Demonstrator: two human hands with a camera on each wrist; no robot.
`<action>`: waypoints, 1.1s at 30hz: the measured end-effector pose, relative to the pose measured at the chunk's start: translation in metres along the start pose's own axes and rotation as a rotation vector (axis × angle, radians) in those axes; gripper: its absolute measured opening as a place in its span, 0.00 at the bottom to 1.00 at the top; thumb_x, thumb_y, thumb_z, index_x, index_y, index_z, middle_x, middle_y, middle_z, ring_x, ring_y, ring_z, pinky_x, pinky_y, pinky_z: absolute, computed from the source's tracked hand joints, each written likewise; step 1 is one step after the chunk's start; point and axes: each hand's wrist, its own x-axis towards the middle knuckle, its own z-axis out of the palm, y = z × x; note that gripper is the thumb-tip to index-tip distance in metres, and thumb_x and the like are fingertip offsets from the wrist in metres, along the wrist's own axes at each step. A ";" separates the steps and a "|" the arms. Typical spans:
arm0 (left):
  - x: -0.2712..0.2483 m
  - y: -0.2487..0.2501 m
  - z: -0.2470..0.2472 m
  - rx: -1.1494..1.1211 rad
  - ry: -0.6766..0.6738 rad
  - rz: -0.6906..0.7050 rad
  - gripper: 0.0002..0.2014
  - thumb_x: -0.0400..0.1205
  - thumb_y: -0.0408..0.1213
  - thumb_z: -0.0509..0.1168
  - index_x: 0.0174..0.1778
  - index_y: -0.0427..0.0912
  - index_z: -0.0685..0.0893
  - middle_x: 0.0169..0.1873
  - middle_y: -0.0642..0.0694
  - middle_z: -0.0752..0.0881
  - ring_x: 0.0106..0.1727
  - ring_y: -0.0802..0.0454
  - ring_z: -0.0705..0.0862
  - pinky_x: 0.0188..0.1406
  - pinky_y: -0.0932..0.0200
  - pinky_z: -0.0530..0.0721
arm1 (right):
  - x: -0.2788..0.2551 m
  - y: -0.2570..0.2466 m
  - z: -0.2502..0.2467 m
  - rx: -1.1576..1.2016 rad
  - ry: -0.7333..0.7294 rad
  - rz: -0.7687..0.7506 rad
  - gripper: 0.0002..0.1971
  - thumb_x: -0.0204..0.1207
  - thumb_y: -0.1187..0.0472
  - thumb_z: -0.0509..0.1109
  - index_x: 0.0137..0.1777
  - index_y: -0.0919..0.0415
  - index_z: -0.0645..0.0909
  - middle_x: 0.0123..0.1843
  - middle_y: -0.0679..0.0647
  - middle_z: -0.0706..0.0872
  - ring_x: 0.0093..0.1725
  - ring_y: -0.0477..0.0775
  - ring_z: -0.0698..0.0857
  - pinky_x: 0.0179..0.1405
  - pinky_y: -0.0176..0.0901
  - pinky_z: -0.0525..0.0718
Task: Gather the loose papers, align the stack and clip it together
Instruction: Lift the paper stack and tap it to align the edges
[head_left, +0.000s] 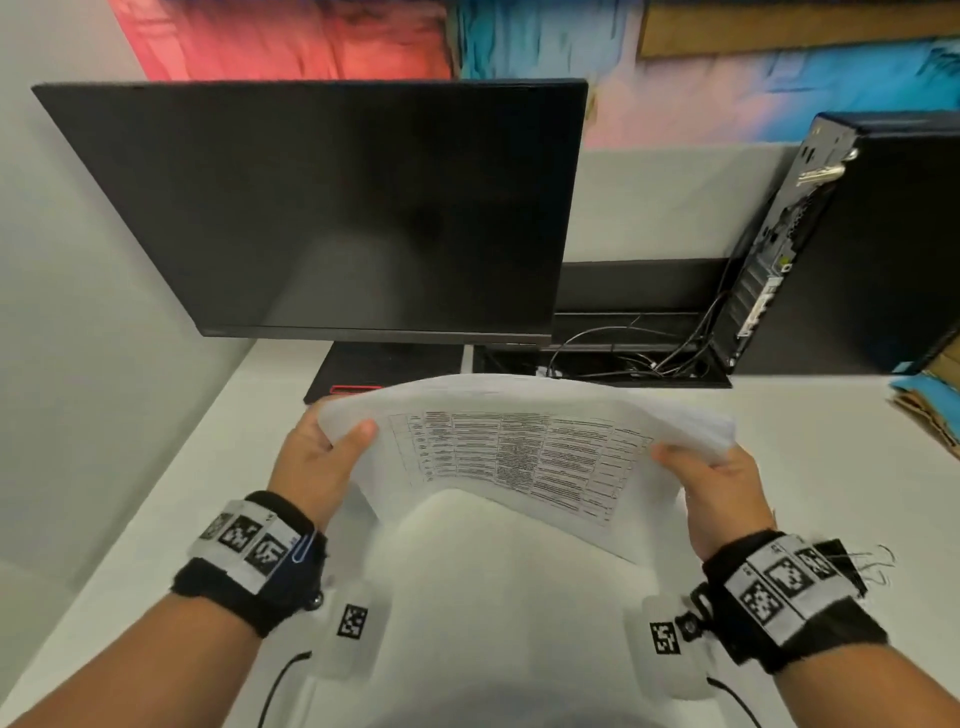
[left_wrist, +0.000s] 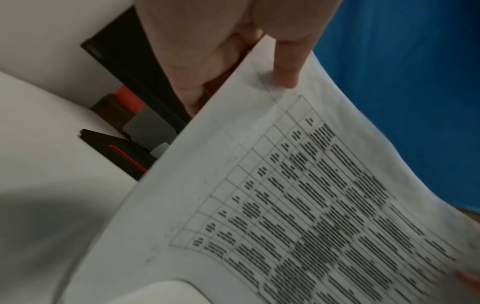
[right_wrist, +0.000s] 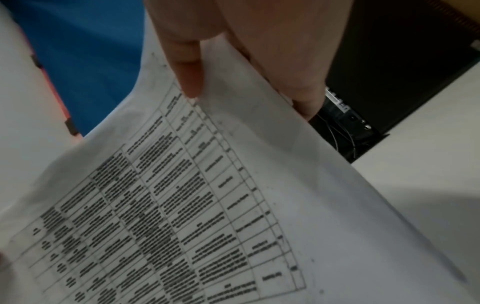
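The stack of papers (head_left: 519, 457) is held above the white surface (head_left: 810, 499), in front of the monitor (head_left: 322, 208); the left hand (head_left: 317, 462) pinches its left edge, thumb on top, fingers (left_wrist: 197, 67) underneath; the right hand (head_left: 722, 493) pinches the right edge likewise.

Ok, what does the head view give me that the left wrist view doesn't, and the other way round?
Only the head view shows the right hand gripping the papers' right edge, the dark monitor, the computer tower and binder clips by the right wrist. Only the left wrist view shows the left thumb close up on top of the sheet, with fingers underneath. Both show the left hand holding the printed table and the monitor base.
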 end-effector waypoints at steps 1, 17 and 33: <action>-0.001 -0.001 0.004 -0.028 0.008 0.010 0.10 0.78 0.33 0.66 0.50 0.54 0.80 0.47 0.48 0.85 0.50 0.47 0.84 0.45 0.51 0.84 | 0.000 0.000 0.000 0.014 0.009 -0.001 0.12 0.75 0.76 0.62 0.48 0.61 0.83 0.36 0.47 0.91 0.34 0.36 0.88 0.33 0.27 0.82; 0.005 0.007 0.020 -0.041 0.018 0.055 0.15 0.71 0.49 0.67 0.51 0.49 0.81 0.46 0.47 0.85 0.48 0.49 0.84 0.43 0.53 0.82 | 0.013 -0.012 0.010 0.013 0.096 -0.004 0.03 0.77 0.61 0.67 0.48 0.53 0.80 0.42 0.46 0.85 0.40 0.43 0.84 0.34 0.30 0.80; -0.015 0.008 0.032 -0.060 0.132 -0.011 0.12 0.66 0.36 0.78 0.37 0.55 0.83 0.41 0.48 0.89 0.48 0.43 0.88 0.50 0.42 0.87 | -0.010 0.004 0.011 -0.095 0.102 -0.118 0.08 0.68 0.70 0.75 0.41 0.56 0.85 0.45 0.58 0.88 0.42 0.46 0.86 0.42 0.34 0.84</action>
